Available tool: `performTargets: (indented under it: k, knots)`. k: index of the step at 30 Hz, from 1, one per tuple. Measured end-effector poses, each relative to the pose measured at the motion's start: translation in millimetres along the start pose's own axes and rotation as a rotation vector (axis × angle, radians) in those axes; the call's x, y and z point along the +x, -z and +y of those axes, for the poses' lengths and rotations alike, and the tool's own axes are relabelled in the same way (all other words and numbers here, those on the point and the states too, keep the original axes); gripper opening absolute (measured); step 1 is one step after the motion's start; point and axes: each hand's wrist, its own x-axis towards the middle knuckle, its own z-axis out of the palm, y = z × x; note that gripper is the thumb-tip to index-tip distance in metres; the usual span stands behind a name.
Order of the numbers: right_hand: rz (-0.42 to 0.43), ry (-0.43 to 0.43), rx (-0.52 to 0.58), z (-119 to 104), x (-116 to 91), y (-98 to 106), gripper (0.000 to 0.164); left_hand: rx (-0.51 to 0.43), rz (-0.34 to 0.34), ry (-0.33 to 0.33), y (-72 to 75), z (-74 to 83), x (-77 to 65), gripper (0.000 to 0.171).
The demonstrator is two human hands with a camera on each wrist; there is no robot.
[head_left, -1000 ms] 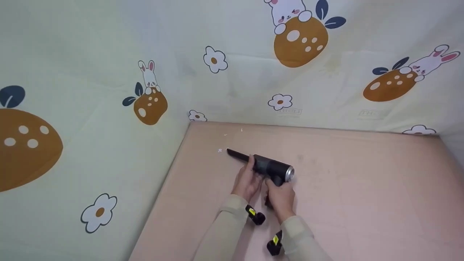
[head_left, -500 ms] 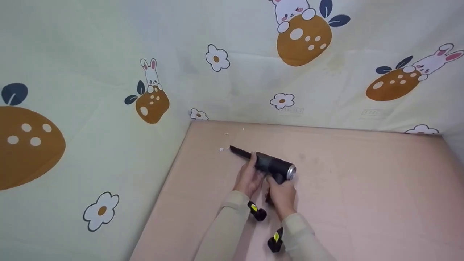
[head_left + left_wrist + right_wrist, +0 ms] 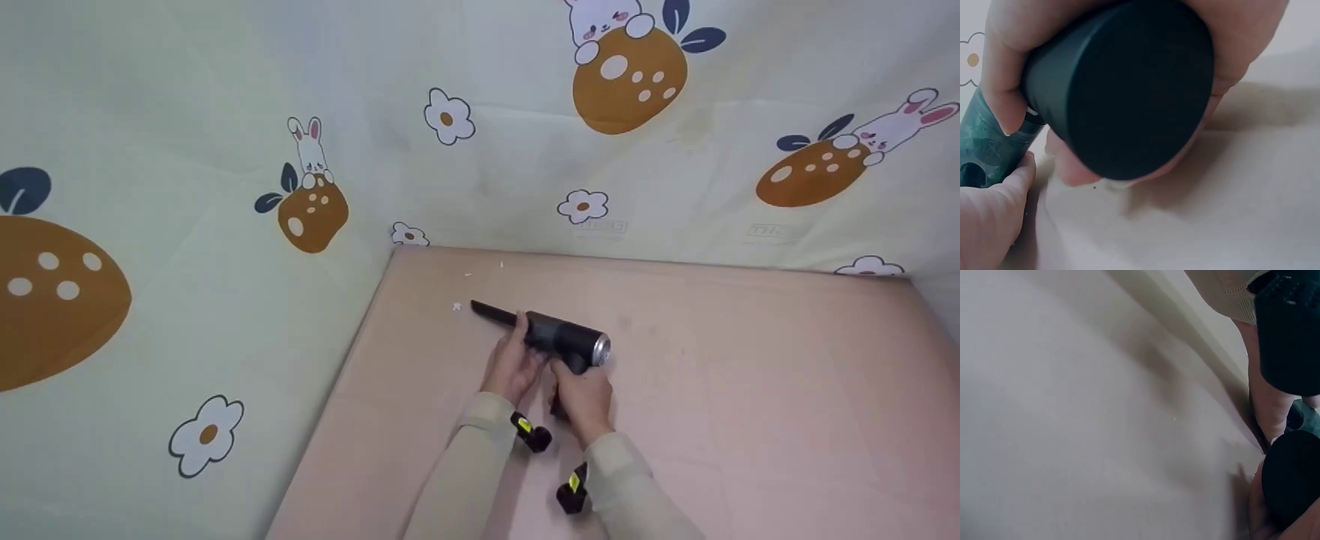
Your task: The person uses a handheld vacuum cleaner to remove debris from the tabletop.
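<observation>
A black handheld vacuum cleaner [image 3: 566,339] with a narrow nozzle and a silver rear end is held just above the table, pointing to the far left. My left hand [image 3: 512,369] holds the front of its barrel, thumb along the near side. Round the handle curls my right hand [image 3: 586,401]. In the left wrist view, the handle's dark round base [image 3: 1140,95] hides much of the gripping hand. A small white scrap [image 3: 457,306] lies just beyond the nozzle tip. Two thinner white bits, one a short sliver [image 3: 502,265], lie farther back.
The pinkish table cover [image 3: 750,412] meets a patterned fabric wall [image 3: 510,172] at the back and another at the left. Faint dark stains mark the cover right of the vacuum cleaner. A black wrist camera [image 3: 531,433] sits on each cuff.
Hands and vacuum cleaner shift only slightly, with a small shift of the head view. A tiny white bit seen by the nozzle tip earlier is no longer visible; the larger scrap remains.
</observation>
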Motion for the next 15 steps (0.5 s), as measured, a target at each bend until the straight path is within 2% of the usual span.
performTargets:
  k: [11,15]
  knots:
    - [-0.024,-0.01,-0.021,-2.6,3.4,-3.1,0.032,0.012,0.015,-0.027,6.7,3.8,0.6,0.053]
    - [-0.032,-0.002,-0.032,-4.1,3.2,-4.8,0.033,0.025,0.0,-0.032,7.8,7.5,1.7,0.053]
